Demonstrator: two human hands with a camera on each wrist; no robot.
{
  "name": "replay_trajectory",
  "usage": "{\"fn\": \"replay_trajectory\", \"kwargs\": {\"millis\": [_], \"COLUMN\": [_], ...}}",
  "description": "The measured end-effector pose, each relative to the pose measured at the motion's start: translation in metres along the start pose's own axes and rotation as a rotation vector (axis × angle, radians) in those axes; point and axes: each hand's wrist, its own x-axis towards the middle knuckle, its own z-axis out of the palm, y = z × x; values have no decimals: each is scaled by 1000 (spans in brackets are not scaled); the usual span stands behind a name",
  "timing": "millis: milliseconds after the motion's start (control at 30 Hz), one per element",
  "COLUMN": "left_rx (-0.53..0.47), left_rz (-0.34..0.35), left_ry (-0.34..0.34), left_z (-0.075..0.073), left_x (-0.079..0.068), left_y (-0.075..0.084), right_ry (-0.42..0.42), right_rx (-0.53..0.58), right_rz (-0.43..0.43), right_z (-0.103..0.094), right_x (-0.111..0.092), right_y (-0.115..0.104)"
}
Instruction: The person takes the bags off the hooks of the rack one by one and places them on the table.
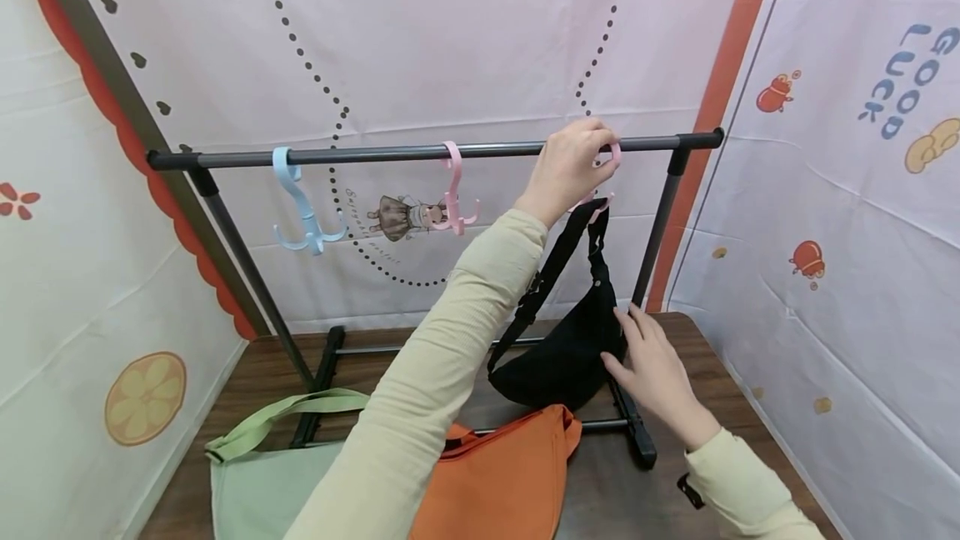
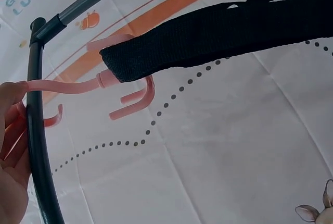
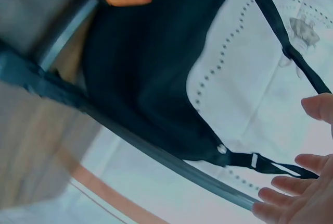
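Observation:
My left hand (image 1: 567, 165) is up at the black rail, pinching the top of a pink hook (image 2: 67, 86) between thumb and fingers. The hook's curve goes over the rail. From its lower prongs hangs the strap (image 2: 208, 31) of a black crescent-shaped bag (image 1: 558, 361), and the bag dangles below the rail. Beside the bag's right side is my right hand (image 1: 660, 369), fingers spread and nearly straight, fingertips close to the fabric. In the right wrist view those fingers (image 3: 291, 185) lie near the strap's end and the rack's upright, gripping nothing.
A second pink hook (image 1: 453, 190) and a blue hook (image 1: 302, 202) hang on the rail (image 1: 360, 155). Below lie an orange bag (image 1: 502, 473) and a pale green bag (image 1: 262, 482) on the wooden table (image 1: 693, 340). Printed cloth walls (image 1: 465, 40) surround the rack.

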Motion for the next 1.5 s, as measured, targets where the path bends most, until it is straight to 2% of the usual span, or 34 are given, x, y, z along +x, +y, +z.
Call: {"fn": "replay_trajectory", "kwargs": {"millis": [167, 300, 600, 733, 967, 1167, 1367, 1500], "left_rx": [-15, -15, -14, -36, -35, -36, -33, -34], "left_rz": [-14, -21, -31, -32, -35, -47, -56, -68], "left_ry": [2, -5, -17, -37, -48, -54, -51, -53], "left_z": [1, 1, -1, -1, -2, -3, -4, -3], "left_x": [0, 0, 0, 1, 1, 1, 0, 2], "left_y": [0, 0, 0, 0, -1, -1, -1, 0], "right_ry": [-30, -42, -106, -53, 33, 94, 229, 331], "right_rx": [-32, -15, 104, 174, 250, 369, 474, 531], "right_rz": [-11, 18, 169, 217, 248, 269, 360, 378], "right_z": [-11, -17, -24, -28, -32, -28, -20, -15], "right_x": [32, 52, 98, 114, 135, 148, 154, 156], "right_y": [2, 5, 13, 14, 16, 17, 17, 19]}}
